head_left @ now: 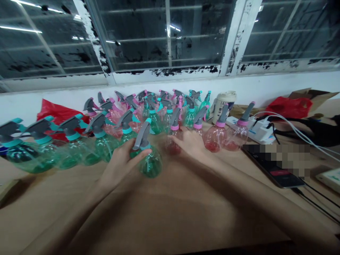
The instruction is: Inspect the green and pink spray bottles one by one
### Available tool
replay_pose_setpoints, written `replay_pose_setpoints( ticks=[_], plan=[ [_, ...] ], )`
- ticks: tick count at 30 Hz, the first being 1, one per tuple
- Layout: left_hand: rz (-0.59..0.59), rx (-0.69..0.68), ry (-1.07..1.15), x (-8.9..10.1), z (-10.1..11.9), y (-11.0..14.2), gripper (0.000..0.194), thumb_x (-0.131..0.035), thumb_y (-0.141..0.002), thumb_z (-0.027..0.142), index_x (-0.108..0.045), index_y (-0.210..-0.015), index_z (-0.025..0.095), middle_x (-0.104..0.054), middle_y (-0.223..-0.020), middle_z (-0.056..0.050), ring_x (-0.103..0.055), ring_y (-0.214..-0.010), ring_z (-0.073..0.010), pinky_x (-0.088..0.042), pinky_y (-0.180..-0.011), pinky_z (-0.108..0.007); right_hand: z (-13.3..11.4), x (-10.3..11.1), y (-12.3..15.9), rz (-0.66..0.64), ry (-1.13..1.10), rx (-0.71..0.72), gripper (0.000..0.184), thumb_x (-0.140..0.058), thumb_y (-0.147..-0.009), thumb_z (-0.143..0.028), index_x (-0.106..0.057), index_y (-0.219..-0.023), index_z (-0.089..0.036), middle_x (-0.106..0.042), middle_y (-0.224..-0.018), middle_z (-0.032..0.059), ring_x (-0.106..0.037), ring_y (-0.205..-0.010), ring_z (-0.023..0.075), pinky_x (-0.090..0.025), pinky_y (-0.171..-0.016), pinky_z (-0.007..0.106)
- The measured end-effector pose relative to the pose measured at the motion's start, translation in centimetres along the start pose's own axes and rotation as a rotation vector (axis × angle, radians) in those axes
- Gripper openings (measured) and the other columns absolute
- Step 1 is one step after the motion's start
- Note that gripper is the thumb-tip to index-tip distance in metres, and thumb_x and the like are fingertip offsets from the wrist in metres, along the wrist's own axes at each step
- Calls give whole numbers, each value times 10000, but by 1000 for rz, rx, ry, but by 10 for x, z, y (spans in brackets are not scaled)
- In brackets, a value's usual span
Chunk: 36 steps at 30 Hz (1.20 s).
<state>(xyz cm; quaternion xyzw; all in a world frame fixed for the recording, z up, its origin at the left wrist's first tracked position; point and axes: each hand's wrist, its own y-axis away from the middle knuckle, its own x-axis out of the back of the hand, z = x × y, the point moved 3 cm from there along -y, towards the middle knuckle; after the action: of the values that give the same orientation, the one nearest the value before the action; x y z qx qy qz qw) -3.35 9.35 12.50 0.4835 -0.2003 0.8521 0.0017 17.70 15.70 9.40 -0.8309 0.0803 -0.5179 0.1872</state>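
My left hand (pixel 120 161) is closed round the neck of a green spray bottle (pixel 151 164) with a grey and teal trigger head. That bottle tilts slightly, and the thumb lies across its near side. My right hand (pixel 193 142) grips a pink spray bottle (pixel 173 143), its thumb on the body; its other fingers are partly hidden. To the left stands a front row of green spray bottles (pixel 67 156). Close to the right of my right hand are more pink spray bottles (pixel 212 139), one partly hidden behind the hand.
Several more pink and green spray bottles crowd the back by the wall. A paper cup (pixel 222 106), a white power strip (pixel 261 131) with cables and a phone (pixel 275 168) lie to the right. Red plastic bags (pixel 60 113) are at the left and far right.
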Motion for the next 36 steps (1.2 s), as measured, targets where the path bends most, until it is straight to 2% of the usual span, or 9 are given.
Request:
replay_pose_setpoints(
  ticks=[4,8,16,22,27,33,36],
  plan=[
    [-15,-1,-15,-5,-6,-18,418,-510,-824,508,-527,-1096,191,-666,-861,-49,-641,-781,-244,-477,-696,-356,1,4,1,-19,11,24,559,-451,-806,-609,-591,-1030,-116,-674,-910,174,-641,-838,333,-490,-644,421],
    [-40,-28,-28,-10,-2,-33,402,-497,-835,481,-518,-1105,184,-655,-863,-45,-637,-773,-231,-469,-701,-343,3,9,2,-34,12,73,550,-461,-793,-619,-594,-1003,-128,-663,-955,170,-632,-853,329,-486,-658,419],
    [-45,-101,-28,-19,-3,-55,312,-487,-829,447,-544,-965,172,-638,-791,-25,-611,-733,-207,-463,-679,-317,6,9,7,-39,4,112,526,-459,-802,-595,-563,-1019,-126,-630,-987,153,-616,-858,308,-480,-667,404],
    [-16,-93,-22,-25,-13,-60,279,-453,-844,415,-578,-792,171,-625,-720,-20,-581,-691,-194,-446,-662,-312,8,5,8,-29,5,122,534,-445,-800,-602,-541,-1023,-126,-589,-1013,153,-596,-863,307,-478,-672,417],
    [19,-107,-3,-28,-15,-60,247,-409,-873,364,-560,-862,169,-604,-778,-28,-550,-702,-174,-426,-667,-302,7,7,13,-50,-26,131,521,-460,-806,-573,-523,-1053,-118,-566,-1036,154,-585,-904,310,-483,-726,433],
    [56,-91,-29,-29,-13,-61,204,-415,-874,327,-529,-765,198,-488,-619,10,-502,-636,-171,-386,-611,-290,8,8,22,-72,-112,157,530,-461,-813,-569,-504,-1108,-131,-550,-1056,142,-564,-978,301,-480,-798,436],
    [73,-78,-32,-30,-14,-60,201,-419,-873,330,-532,-762,207,-484,-604,11,-517,-647,-180,-387,-603,-288,9,9,26,-81,-133,165,540,-448,-817,-582,-501,-1118,-137,-543,-1082,145,-555,-1002,305,-475,-818,446]
  ],
)
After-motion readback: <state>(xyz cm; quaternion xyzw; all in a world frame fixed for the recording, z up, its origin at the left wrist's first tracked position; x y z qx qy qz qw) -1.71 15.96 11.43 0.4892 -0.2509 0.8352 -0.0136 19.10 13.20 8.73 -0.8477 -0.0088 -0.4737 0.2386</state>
